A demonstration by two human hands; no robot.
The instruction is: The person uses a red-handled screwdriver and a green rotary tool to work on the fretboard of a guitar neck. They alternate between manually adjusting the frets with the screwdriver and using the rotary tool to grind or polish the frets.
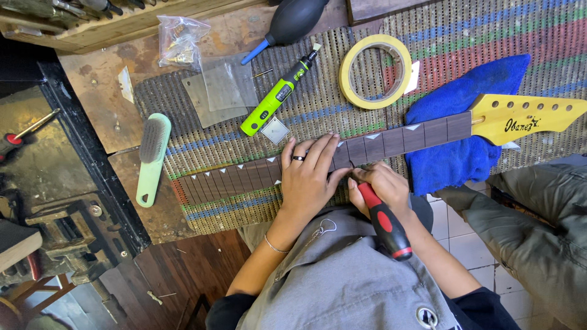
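Guitar neck (391, 142) lies left-right, headstock (526, 116) pointing right

Guitar neck (391, 142): dark brown fingerboard with pale triangular inlays, ending in a yellow headstock (526, 115) that rests on a blue cloth (455, 131). Tool handle (385, 223) in the right hand (382, 186): red and black (a black ring sits on the left hand (309, 177)). Mat (342, 104): ribbed grey-brown with blue, green and red stripes, carrying a lime-green and black rotary tool (275, 98), a cream-yellow tape roll (376, 70) and a mint-green brush (153, 156).
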